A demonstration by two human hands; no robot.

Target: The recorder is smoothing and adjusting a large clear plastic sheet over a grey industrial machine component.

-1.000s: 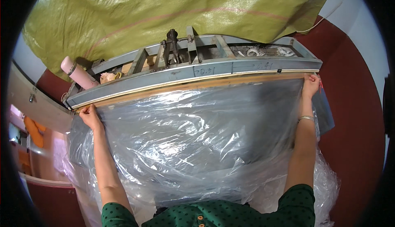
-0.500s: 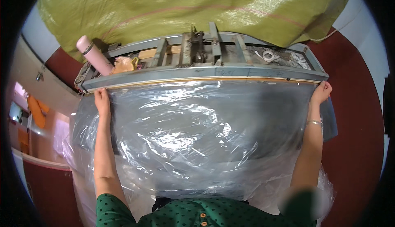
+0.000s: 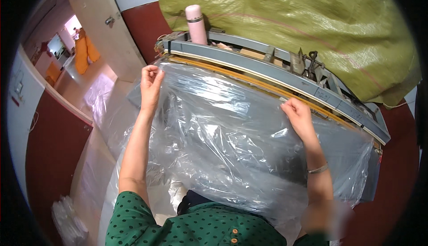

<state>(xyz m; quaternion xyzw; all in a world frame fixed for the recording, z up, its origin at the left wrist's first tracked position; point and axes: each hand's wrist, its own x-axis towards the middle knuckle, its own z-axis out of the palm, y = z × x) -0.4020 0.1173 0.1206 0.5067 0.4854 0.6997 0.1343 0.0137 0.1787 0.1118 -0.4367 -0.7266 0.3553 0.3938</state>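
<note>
A wide sheet of clear plastic film (image 3: 223,130) lies crumpled and shiny over a dark grey tabletop (image 3: 343,134) in front of me. My left hand (image 3: 152,85) closes its fingers on the film near the left end of a long grey metal bar frame (image 3: 232,61). My right hand (image 3: 298,117) pinches the film's far edge right of the middle, just short of the frame. A yellow-brown strip (image 3: 249,82) runs along below the bar, beyond both hands.
A pink bottle (image 3: 196,25) stands on the frame's left end. Behind it hangs a yellow-green tarp (image 3: 276,18). An open door (image 3: 104,20) is at the far left. Bundled clear plastic (image 3: 69,221) lies on the floor at lower left.
My view has swung left. My right hand has come in from the film's right end toward the middle. More of the yellow-brown strip shows below the bar.
</note>
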